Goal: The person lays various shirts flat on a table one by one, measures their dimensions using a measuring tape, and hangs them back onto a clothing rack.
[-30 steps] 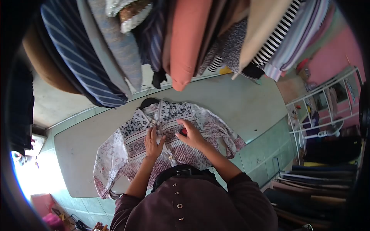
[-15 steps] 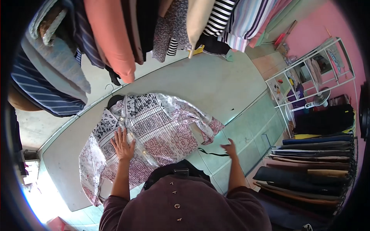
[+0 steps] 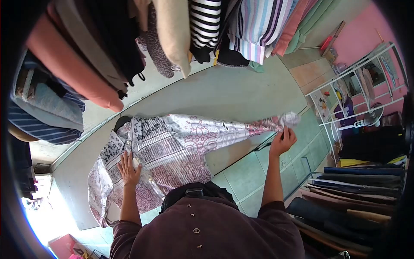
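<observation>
A patterned shirt (image 3: pixel 166 144) in white, black and dusty red lies spread on a grey table (image 3: pixel 224 97), its collar toward the far left. My left hand (image 3: pixel 128 169) rests flat on the shirt's front near the button placket, fingers spread. Out to the right, my right hand (image 3: pixel 283 141) pinches the cuff end of one sleeve (image 3: pixel 241 129), which is stretched out straight from the shoulder. The other sleeve (image 3: pixel 97 194) hangs down at the left side. A dark strap (image 3: pixel 263 147) shows beneath the stretched sleeve.
Many garments hang overhead, among them a salmon one (image 3: pixel 75 69) and a striped one (image 3: pixel 258 32). At right stand a white metal rack (image 3: pixel 340 97), a fan (image 3: pixel 373 114) and a row of hung trousers (image 3: pixel 358 190). Pale green floor tiles (image 3: pixel 246 181) border the table.
My right hand has moved up and right and taken hold of the sleeve cuff. The sleeve, bent down before, is now pulled out straight. My left hand stays on the shirt front.
</observation>
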Demonstrator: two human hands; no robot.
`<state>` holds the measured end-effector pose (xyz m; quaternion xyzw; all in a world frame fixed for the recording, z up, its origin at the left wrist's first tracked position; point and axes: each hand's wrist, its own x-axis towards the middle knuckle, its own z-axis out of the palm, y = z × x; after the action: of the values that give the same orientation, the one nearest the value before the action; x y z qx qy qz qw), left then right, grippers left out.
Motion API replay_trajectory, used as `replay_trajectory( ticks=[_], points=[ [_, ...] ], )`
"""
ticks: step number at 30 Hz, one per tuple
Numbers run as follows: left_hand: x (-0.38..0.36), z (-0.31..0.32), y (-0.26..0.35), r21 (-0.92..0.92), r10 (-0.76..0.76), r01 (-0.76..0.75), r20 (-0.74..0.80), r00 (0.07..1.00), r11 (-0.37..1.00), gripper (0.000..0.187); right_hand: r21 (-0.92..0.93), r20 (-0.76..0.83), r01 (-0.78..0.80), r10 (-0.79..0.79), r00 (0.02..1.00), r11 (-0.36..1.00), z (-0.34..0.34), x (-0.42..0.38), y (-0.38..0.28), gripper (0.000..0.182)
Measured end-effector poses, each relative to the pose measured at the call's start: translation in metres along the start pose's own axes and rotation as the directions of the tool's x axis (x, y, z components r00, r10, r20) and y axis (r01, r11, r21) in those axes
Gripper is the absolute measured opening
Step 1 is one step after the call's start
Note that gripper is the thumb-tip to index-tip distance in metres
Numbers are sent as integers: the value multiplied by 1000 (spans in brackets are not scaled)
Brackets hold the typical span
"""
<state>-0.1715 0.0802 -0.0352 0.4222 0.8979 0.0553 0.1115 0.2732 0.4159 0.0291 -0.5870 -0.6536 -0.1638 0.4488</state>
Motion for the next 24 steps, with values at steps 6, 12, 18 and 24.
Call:
replay_trajectory(
  ticks=[6,12,18,24],
  points=[
    [3,-2,3,-21,-37,38,30,999,999,67,-116,547,15,52,835,993,52,18,52,27],
    [26,-7,51,-95,-268,256,-146,952,962,51,-148,570,120,-14,821,982,76,34,75,55],
    [85,2,160,-24,441,-441,-4,898,897,55,172,705,371,-377,601,912,110,72,90,27],
    [110,14,167,57,378,-379,23,925,924,56,221,962,-138,-193,192,965,91,184,87,17]
  ],
)
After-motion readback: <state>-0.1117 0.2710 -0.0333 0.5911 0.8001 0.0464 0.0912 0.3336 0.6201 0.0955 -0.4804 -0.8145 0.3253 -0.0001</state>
